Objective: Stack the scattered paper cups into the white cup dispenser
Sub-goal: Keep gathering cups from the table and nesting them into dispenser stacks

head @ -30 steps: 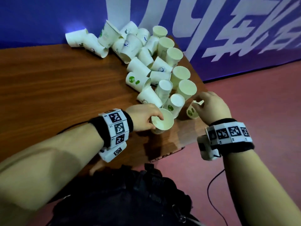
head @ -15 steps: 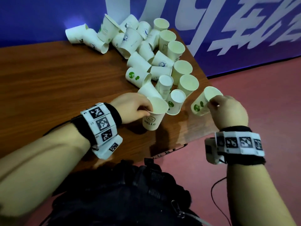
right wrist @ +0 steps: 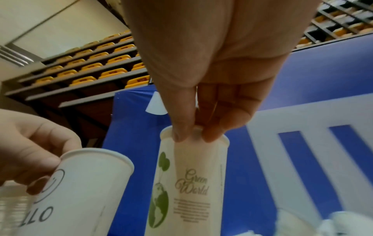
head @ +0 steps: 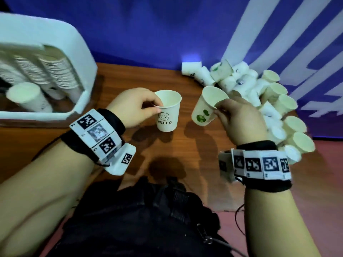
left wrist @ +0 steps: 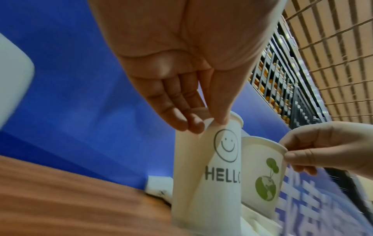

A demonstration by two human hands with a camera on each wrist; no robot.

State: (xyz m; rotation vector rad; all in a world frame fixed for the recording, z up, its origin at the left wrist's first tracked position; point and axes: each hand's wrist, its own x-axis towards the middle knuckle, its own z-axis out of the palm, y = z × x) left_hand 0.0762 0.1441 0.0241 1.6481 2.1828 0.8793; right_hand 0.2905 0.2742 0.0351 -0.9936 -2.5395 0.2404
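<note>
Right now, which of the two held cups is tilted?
The green-globe cup pinched by the right hand; the HELLO cup stands upright.

Counts on the table

Two hands [head: 133, 106], each holding one cup [head: 168, 112]; one white dispenser [head: 55, 52]; one pile of loose cups [head: 259, 101], too blurred to number

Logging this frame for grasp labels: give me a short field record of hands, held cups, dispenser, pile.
left hand: pinches rim of HELLO cup, upright, held above table
right hand: pinches rim of green globe cup, tilted
cups relation: side by side, apart, not nested
cup dispenser: far left on table, stacked cups inside
loose cup pile: right side of table, mostly lying on their sides
</note>
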